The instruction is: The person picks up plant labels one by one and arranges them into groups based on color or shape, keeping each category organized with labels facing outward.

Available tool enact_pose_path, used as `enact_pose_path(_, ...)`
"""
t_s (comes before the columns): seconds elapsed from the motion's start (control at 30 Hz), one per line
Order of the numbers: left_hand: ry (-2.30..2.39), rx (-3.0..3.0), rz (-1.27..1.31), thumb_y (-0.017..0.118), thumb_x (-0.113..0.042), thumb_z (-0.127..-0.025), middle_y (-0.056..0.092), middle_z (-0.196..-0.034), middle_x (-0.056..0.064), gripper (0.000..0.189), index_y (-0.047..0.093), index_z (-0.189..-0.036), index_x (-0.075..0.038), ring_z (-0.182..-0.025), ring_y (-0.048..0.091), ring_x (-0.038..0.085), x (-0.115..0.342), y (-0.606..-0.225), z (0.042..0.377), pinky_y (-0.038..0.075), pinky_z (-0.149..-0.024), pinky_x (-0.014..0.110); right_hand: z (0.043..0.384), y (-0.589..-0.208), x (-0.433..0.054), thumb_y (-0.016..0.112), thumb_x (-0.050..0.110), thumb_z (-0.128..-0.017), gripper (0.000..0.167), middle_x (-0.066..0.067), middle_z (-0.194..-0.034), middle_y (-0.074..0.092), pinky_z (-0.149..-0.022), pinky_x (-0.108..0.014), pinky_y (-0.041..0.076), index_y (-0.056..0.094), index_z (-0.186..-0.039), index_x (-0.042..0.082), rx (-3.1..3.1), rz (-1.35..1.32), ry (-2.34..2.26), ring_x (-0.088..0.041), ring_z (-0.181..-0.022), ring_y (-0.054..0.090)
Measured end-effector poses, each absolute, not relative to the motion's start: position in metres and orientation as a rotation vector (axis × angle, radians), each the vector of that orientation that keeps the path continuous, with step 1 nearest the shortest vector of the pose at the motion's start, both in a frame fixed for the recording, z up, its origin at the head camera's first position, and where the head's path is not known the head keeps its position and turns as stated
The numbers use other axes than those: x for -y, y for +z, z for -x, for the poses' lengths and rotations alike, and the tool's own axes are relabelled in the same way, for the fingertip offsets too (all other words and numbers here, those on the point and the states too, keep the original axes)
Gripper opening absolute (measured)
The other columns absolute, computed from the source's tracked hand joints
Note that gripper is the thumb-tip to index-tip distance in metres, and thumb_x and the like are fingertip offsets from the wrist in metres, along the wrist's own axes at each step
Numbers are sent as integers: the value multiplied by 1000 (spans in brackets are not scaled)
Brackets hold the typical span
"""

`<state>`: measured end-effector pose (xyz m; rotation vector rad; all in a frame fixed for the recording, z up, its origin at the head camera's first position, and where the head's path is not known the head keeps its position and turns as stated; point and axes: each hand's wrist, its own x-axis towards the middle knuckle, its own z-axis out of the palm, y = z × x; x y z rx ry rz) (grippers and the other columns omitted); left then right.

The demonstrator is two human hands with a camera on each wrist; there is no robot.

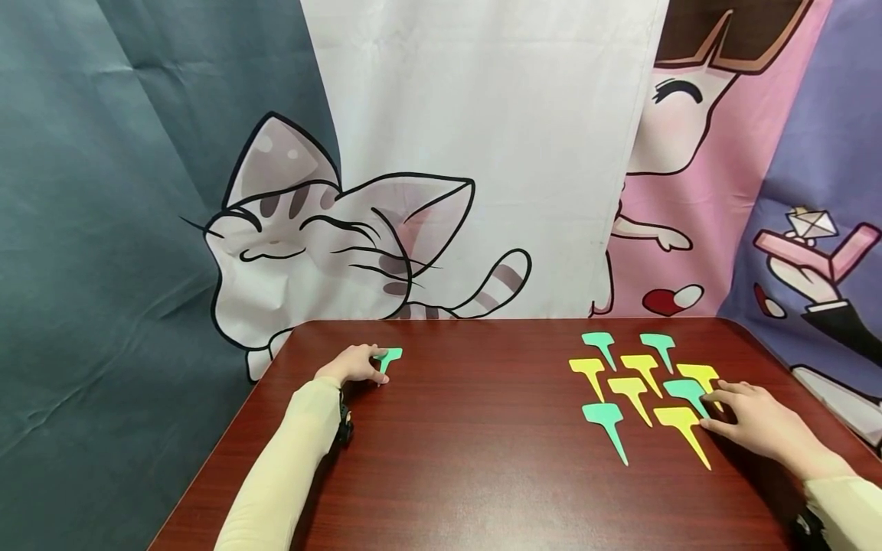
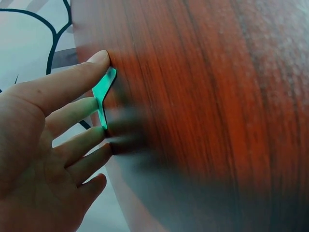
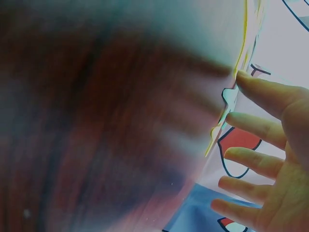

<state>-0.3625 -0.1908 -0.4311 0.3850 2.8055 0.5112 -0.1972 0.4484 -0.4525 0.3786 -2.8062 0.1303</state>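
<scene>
At the table's far left, my left hand (image 1: 357, 363) is over a green T-shaped plant label (image 1: 391, 355). Its index finger overlaps the label's head and its thumb overlaps the stem; the left wrist view has the label (image 2: 102, 92) right at the spread fingertips. My right hand (image 1: 754, 417) hovers by a group of similar labels on the right. Its fingers are loosely spread, thumb tip near a yellow label (image 1: 678, 417) and fingertips beside a green label (image 1: 684, 389). Another yellow label (image 1: 697, 373) is partly hidden behind this hand.
More green labels (image 1: 603, 414) and yellow labels (image 1: 628, 386) lie flat in the group, stems toward me. They rest on a dark reddish wooden table (image 1: 448, 444). Behind it hangs a cloth printed with a cartoon cat (image 1: 310, 252).
</scene>
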Motion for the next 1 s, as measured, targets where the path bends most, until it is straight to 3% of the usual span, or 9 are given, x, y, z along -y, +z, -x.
enact_pose_path(0.27,517,-2805,-388,75,-29,-81,32,-152,20,70,46,-142,-12,-140,25,42,192,-431,362,30,-109,54,204,-446,-447,81,31,-67,29,-33,-110,60,-75,-67,44,71,-85,10,2904,-306,150,-56,-99,49)
enact_pose_path(0.67,511,-2802,-395,76,-30,-80,31,-151,20,71,46,-142,-12,-140,26,42,190,-431,362,31,-109,54,208,-448,-445,83,26,-65,23,-3,-76,59,-64,-48,48,62,-69,17,2845,-320,161,-32,-73,57)
enact_pose_path(1.0,524,-2796,-376,76,-30,-80,31,-152,19,71,46,-143,-13,-140,25,41,191,-432,364,31,-109,53,212,-441,-442,82,22,-66,20,-15,-82,63,-64,-48,51,63,-62,17,2890,-297,173,-38,-77,60)
